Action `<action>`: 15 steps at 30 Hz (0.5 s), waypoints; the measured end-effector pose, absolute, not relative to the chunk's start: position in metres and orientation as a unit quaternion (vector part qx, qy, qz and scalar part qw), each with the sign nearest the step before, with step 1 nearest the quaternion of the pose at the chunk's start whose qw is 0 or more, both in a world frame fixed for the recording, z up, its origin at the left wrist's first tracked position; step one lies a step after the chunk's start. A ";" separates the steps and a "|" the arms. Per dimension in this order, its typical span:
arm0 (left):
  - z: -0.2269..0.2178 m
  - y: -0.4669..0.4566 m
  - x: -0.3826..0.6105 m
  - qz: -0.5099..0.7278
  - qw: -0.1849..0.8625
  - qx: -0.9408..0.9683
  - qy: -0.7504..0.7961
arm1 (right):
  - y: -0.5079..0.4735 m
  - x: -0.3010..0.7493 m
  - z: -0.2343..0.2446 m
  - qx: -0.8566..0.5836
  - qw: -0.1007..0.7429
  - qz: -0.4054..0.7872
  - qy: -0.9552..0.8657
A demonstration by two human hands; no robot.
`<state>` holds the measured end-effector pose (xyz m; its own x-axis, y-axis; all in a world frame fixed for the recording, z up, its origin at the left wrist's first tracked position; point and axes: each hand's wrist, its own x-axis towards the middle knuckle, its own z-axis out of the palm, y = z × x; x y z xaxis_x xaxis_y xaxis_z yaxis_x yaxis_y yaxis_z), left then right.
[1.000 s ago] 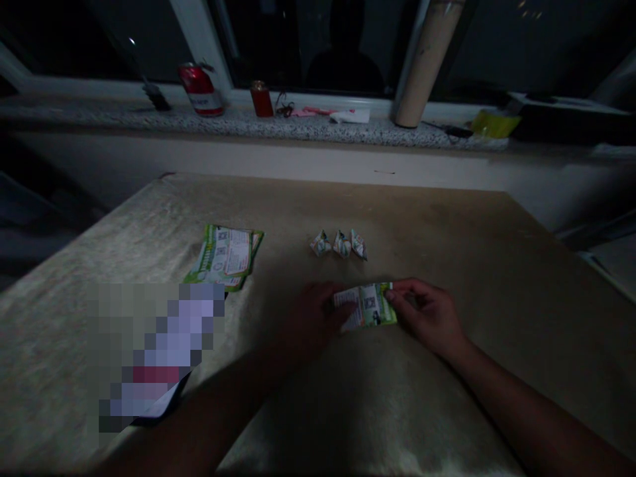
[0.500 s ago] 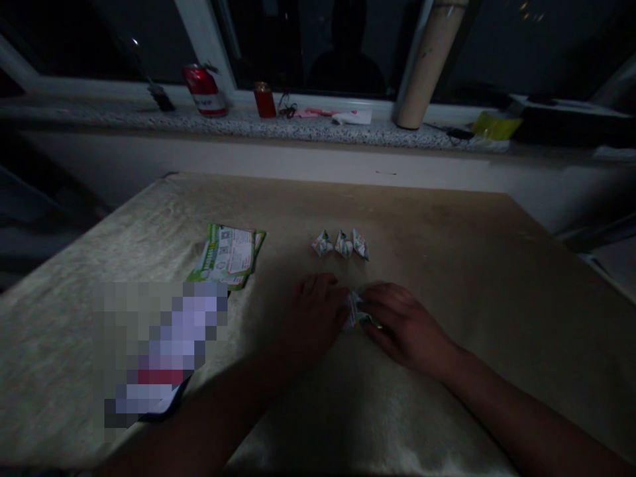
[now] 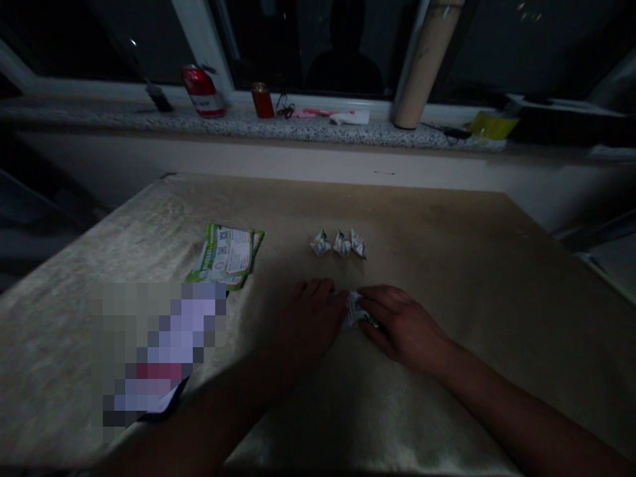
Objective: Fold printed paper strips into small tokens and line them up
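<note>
Between my two hands lies a small folded piece of printed paper, pressed against the tabletop. My left hand has its fingers closed at the left side of this paper. From the right, my right hand grips it, with the fingers over the top and the thumb at the near edge. Much of the paper is hidden under the fingers. Just beyond my hands, three small folded paper shapes stand in a row, white with coloured print.
Green-and-white printed sheets overlap on the table at left. Nearer me lies a pixelated, phone-like object. Along the windowsill stand a red can, a red jar and a tall tube.
My right fingers have shifted slightly over the paper, and its visible part looks smaller and more covered. The three folded shapes and the sheets stay in place.
</note>
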<state>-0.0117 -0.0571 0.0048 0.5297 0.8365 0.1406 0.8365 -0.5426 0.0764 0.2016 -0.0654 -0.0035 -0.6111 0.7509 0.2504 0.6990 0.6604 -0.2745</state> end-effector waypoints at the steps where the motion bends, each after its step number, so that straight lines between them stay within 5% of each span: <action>1: 0.005 -0.057 -0.011 -0.076 0.003 -0.873 -0.481 | -0.065 0.202 -0.004 -0.404 0.177 0.073 -0.895; 15: 0.013 -0.062 -0.009 -0.057 0.029 -0.856 -0.513 | -0.066 0.199 -0.003 -0.411 0.185 0.116 -0.885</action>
